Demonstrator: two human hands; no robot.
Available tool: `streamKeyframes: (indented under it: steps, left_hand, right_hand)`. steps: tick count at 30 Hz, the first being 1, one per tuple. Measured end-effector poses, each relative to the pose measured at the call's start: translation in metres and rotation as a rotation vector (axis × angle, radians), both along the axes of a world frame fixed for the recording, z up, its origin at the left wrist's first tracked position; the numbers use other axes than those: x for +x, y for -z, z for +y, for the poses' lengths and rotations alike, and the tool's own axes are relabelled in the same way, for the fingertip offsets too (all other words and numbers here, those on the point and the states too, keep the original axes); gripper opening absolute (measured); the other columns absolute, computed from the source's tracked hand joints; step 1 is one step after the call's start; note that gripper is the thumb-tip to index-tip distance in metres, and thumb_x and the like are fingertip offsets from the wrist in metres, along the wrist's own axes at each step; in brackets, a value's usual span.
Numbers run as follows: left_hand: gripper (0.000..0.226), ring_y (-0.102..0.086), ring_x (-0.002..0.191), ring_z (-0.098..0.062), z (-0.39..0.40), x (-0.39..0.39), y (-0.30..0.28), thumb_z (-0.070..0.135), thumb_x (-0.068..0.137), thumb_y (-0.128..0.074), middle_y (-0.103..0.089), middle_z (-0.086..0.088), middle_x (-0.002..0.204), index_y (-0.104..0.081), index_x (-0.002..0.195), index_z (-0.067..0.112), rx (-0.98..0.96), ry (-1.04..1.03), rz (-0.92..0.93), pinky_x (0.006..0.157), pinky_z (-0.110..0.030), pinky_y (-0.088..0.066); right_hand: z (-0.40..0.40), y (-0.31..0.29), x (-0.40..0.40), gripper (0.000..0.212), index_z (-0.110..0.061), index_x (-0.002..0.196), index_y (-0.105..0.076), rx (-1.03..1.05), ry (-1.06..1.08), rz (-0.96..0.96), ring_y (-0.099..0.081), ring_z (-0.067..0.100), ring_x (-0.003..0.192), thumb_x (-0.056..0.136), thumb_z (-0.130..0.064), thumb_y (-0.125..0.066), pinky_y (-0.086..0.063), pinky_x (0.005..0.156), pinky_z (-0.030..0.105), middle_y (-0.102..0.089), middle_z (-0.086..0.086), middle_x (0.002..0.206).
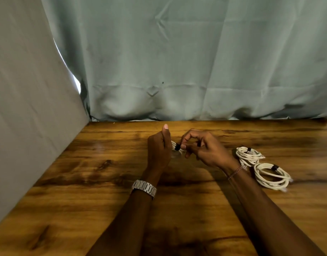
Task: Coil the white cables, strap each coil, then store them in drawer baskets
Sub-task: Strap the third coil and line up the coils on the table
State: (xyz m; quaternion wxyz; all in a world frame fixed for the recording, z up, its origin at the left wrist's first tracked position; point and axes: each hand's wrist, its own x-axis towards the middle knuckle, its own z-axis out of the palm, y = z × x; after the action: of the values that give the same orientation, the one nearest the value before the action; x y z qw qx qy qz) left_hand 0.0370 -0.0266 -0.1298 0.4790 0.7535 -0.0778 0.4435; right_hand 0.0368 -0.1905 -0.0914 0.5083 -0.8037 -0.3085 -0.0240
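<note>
White cable coil held above the tabletop, toward its far edge, near mid-width. Left hand wrapped round the coil's left side, thumb raised; fingers hidden behind the palm. Right hand at the coil's right side, fingers curled, tips pinching a black strap on the bundle. Two further coils resting right of the right wrist: one farther back, one nearer the front, just beside each other, each with a black strap. Metal watch on left wrist, thin bracelet on right. Grey-green curtain behind the far edge.
</note>
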Motion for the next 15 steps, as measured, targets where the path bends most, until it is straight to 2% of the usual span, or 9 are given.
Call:
streamKeyframes:
  steps: [4, 7, 9, 11, 14, 15]
  left_hand:
    - [0.054, -0.043, 0.041, -0.026, 0.0007, 0.0026, -0.0004, 0.016, 0.106, -0.039, -0.046, -0.014, 0.045, -0.05, 0.055, 0.002, -0.003, 0.007, 0.008, 0.041, -0.041, -0.03]
    - [0.053, -0.044, 0.043, -0.027, 0.0011, 0.0004, -0.001, 0.015, 0.106, -0.038, -0.045, -0.012, 0.045, -0.049, 0.056, 0.004, 0.009, 0.035, 0.03, 0.04, -0.034, -0.029]
    - [0.051, -0.041, 0.041, -0.02, 0.0035, 0.0014, 0.0004, 0.013, 0.107, -0.039, -0.043, -0.007, 0.046, -0.05, 0.057, 0.005, -0.025, 0.064, 0.054, 0.041, -0.03, -0.027]
    - [0.053, -0.039, 0.042, -0.011, 0.0074, 0.0036, 0.0023, 0.015, 0.108, -0.038, -0.042, -0.002, 0.047, -0.051, 0.058, 0.002, -0.078, 0.103, 0.1, 0.042, -0.032, -0.028]
    - [0.057, -0.039, 0.045, -0.016, 0.0101, 0.0038, 0.0015, 0.024, 0.109, -0.036, -0.042, -0.004, 0.05, -0.05, 0.06, 0.0, -0.136, 0.197, 0.182, 0.045, -0.036, -0.029]
    - [0.057, -0.039, 0.046, -0.017, 0.0093, 0.002, -0.0008, 0.026, 0.109, -0.035, -0.041, -0.005, 0.051, -0.051, 0.06, 0.002, -0.148, 0.228, 0.207, 0.046, -0.035, -0.029]
  right_hand:
    - [0.0003, -0.0016, -0.0009, 0.01, -0.023, 0.081, -0.071, 0.009, 0.06, 0.009, -0.068, 0.046, 0.072, 0.09, -0.02, -0.074, -0.048, 0.052, 0.044, -0.075, 0.004, 0.081]
    - [0.0012, -0.0011, -0.0008, 0.008, -0.021, 0.081, -0.072, 0.0, 0.06, 0.022, -0.07, 0.042, 0.074, 0.089, -0.019, -0.075, -0.052, 0.055, 0.046, -0.076, 0.003, 0.076]
    - [0.0027, -0.0002, -0.0001, 0.005, -0.017, 0.084, -0.073, 0.007, 0.065, 0.034, -0.072, 0.026, 0.074, 0.088, -0.019, -0.075, -0.055, 0.058, 0.041, -0.076, 0.002, 0.076]
    - [0.0024, 0.0, -0.0002, 0.006, -0.014, 0.086, -0.075, 0.029, 0.043, 0.033, -0.069, 0.012, 0.072, 0.088, -0.019, -0.075, -0.053, 0.057, 0.031, -0.075, 0.002, 0.079]
    - [-0.003, 0.0009, 0.0019, 0.005, -0.013, 0.088, -0.075, 0.069, -0.026, 0.055, -0.065, 0.011, 0.069, 0.087, -0.017, -0.076, -0.052, 0.054, 0.027, -0.074, 0.006, 0.079]
    - [-0.0058, 0.0011, 0.0028, 0.004, -0.014, 0.089, -0.075, 0.079, -0.053, 0.069, -0.064, 0.013, 0.068, 0.087, -0.017, -0.076, -0.052, 0.053, 0.027, -0.073, 0.012, 0.079]
